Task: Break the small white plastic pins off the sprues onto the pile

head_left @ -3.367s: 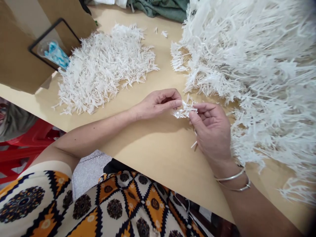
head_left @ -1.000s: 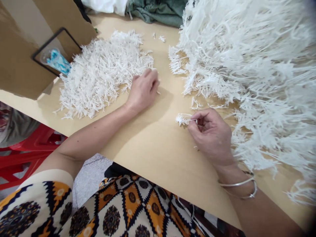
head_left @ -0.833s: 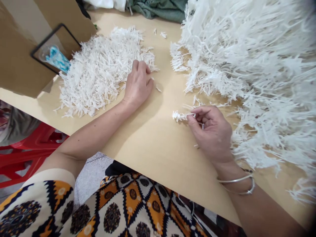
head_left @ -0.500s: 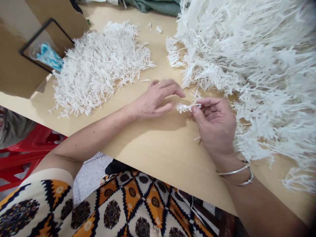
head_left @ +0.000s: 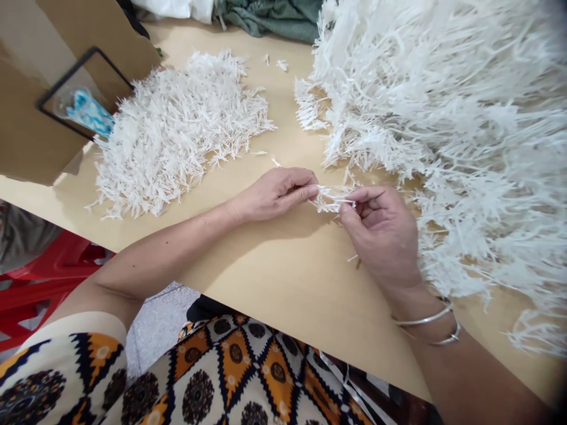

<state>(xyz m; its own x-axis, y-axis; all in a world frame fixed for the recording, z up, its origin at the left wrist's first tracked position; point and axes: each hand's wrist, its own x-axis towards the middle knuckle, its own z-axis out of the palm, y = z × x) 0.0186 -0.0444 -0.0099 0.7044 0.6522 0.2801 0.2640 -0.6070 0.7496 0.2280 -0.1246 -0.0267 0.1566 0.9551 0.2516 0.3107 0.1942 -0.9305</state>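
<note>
White sprig (head_left: 328,199) is stretched between both hands over the surface (head_left: 274,283). The left hand (head_left: 279,192) pinches its left end between thumb and forefinger; the right hand (head_left: 383,236) pinches its right end. Fingertips cover both ends, so how many strands each takes is hard to make out. In front of the sprig, the surface spreads as a wedge to a slanting front edge, with a patterned garment (head_left: 234,360), cut off at the bottom, below it. Right of the sprig, a larger white heap (head_left: 425,118) crowds close beside the right hand, cut off at the top and right. Beyond and left of the sprig lies a smaller white heap (head_left: 181,130), apart from the left hand; a strip of surface runs between the heaps. Farther left of the sprig stands a cardboard box (head_left: 26,118), cut off; far behind it, green cloth (head_left: 270,16) leaves the view.
</note>
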